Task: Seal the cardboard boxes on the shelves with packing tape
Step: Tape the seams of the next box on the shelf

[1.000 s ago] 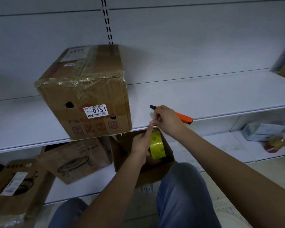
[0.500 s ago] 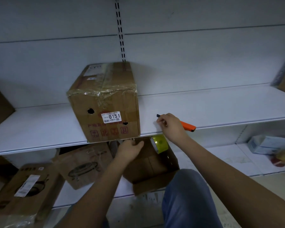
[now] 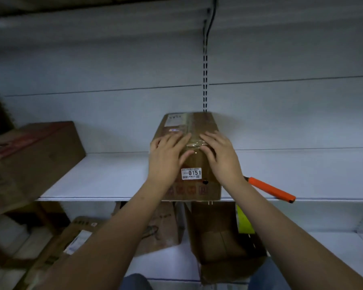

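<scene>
Two hands (left point(image 3: 168, 158), right point(image 3: 220, 155)), two cardboard boxes on the upper shelf point(image 3: 113, 181) (labelled one point(image 3: 197, 130), larger one at left point(image 3: 36, 155)), at least three more boxes below, one orange cutter point(image 3: 270, 190), one yellow tape roll point(image 3: 244, 221).

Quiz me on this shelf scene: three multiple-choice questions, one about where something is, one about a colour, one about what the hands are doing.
1. Where does the cutter lie?
A. on the shelf, right of the labelled box
B. on top of the box
C. on the floor

2. What colour is its handle?
A. blue
B. orange
C. white

3. What are the hands doing?
A. gripping the tape roll
B. hanging idle
C. pressing flat on the box

Answers:
1 A: cutter lies beside the labelled box.
2 B: orange.
3 C: left hand and right hand press it.
</scene>
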